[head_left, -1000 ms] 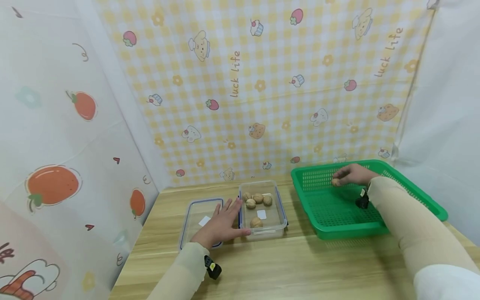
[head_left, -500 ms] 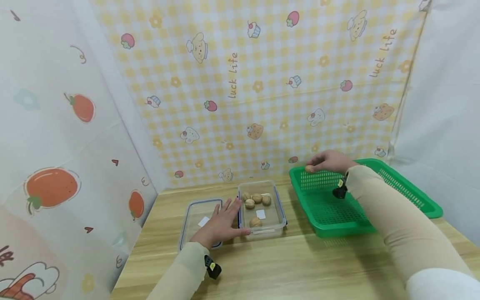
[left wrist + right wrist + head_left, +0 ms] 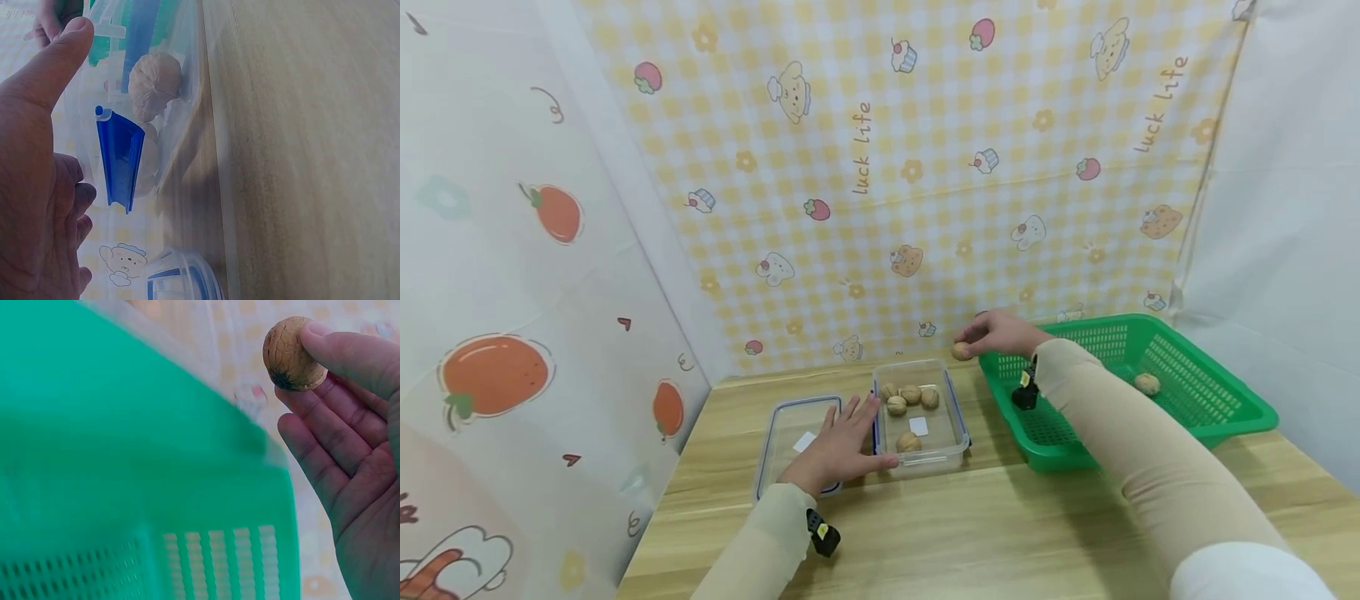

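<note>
Between thumb and fingertips my right hand [image 3: 1002, 333] pinches a walnut [image 3: 292, 355], just past the left rim of the green basket [image 3: 1213, 367]. My left hand [image 3: 842, 446] lies with spread, straight fingers along the left side of a clear plastic box [image 3: 947, 458], its thumb at the near rim. Inside that box are several walnuts [image 3: 910, 394], most grouped at the far end, plus one walnut [image 3: 908, 442] near the front. A blue side latch [image 3: 122, 159] hangs open beside the left palm in the left wrist view.
A clear lid [image 3: 778, 433] with a blue seal lies left of the box, partly under the left hand. Another walnut [image 3: 1147, 383] sits in the basket, beyond the right forearm. A patterned cloth [image 3: 850, 167] hangs behind the wooden table [image 3: 940, 533].
My right hand has carried the walnut leftward, from inside the basket to beyond its left rim. A walnut in the basket has come into view. The left hand stays put.
</note>
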Tool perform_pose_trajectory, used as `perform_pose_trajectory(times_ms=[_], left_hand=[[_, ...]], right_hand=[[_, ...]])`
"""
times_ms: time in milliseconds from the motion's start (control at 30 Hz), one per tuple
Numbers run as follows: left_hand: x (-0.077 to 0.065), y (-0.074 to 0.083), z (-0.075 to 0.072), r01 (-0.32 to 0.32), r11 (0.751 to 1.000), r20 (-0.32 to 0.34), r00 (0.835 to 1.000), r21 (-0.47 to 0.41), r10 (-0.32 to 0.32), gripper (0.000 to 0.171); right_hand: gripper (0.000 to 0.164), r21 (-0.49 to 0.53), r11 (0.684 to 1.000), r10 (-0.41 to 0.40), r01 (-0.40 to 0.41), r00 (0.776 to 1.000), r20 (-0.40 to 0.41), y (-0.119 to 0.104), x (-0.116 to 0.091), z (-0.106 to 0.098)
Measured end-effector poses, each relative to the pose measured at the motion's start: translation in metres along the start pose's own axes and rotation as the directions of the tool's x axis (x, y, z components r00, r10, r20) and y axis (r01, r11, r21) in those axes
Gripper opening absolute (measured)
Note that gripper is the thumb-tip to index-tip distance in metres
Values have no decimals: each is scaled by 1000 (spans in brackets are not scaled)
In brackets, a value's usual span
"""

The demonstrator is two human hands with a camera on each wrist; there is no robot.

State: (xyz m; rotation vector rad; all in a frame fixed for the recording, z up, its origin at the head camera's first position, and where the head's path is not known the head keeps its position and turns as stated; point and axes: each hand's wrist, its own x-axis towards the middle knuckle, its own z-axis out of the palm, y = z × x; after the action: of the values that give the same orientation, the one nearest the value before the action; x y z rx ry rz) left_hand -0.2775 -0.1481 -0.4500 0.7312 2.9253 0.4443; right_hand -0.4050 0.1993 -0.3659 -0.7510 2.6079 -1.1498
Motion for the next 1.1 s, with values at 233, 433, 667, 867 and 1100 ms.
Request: perform_pose_trajectory(times_ms=[233, 433, 667, 867, 1100], left_hand=[[0, 0, -1, 8, 1000, 5, 1000, -5, -8, 110], [-1, 1, 0, 1, 1000, 1, 1000, -11, -1, 110], [0, -1, 1, -5, 1000, -6, 1000, -9, 5, 110], [1, -2, 0, -8, 1000, -8, 1000, -14, 8, 109], [2, -2, 1, -5, 1000, 0, 1000, -7, 5, 110]], right_hand=[[37, 53, 998, -44, 40, 996, 72, -18, 18, 37], [38, 79, 996, -37, 29, 994, 102, -30, 28, 69], [33, 134, 989, -81, 65, 990, 114, -31, 37, 99], [29, 118, 992, -69, 52, 988, 140, -36, 41, 112], [30, 118, 993, -43, 24, 986, 159, -40, 40, 117]])
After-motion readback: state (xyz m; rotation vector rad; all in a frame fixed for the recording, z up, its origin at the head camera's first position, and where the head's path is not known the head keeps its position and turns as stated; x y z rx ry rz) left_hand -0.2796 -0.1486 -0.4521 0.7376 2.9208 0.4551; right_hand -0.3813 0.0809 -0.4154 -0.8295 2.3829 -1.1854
